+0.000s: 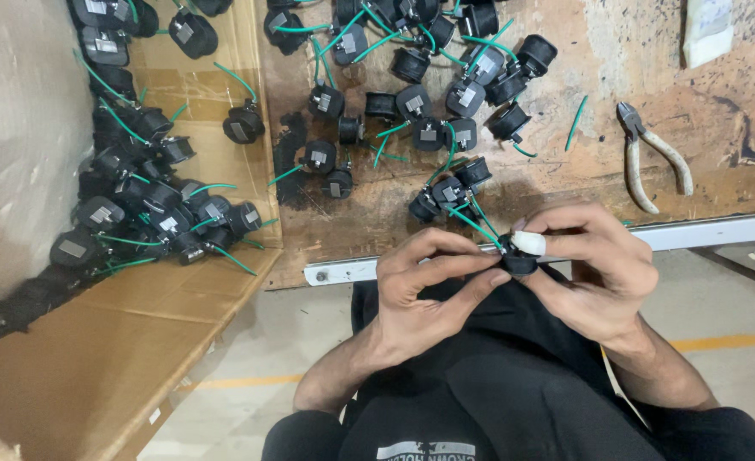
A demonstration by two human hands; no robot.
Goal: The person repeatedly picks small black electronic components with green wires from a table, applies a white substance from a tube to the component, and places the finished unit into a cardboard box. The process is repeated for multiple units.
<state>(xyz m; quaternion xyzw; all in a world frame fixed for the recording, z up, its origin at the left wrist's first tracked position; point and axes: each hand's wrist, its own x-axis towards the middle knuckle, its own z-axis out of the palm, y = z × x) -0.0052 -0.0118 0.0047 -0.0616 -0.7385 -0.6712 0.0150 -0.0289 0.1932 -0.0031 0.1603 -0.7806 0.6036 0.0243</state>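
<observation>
Both hands are pinching one small black round plastic component (518, 260) between them, just in front of the person's chest and below the metal edge strip (693, 232) of the worn wooden bench (651, 77). The left hand (420, 290) is closing thumb and fingers on its near side; the right hand (599, 265), with a white-taped fingertip (529, 242), is gripping from above. Its green wire (476, 224) is trailing up-left toward the heap of like black parts (420, 102). White-handled pliers (655, 158) are lying to the right; a cardboard box (96, 358) is standing to the left.
</observation>
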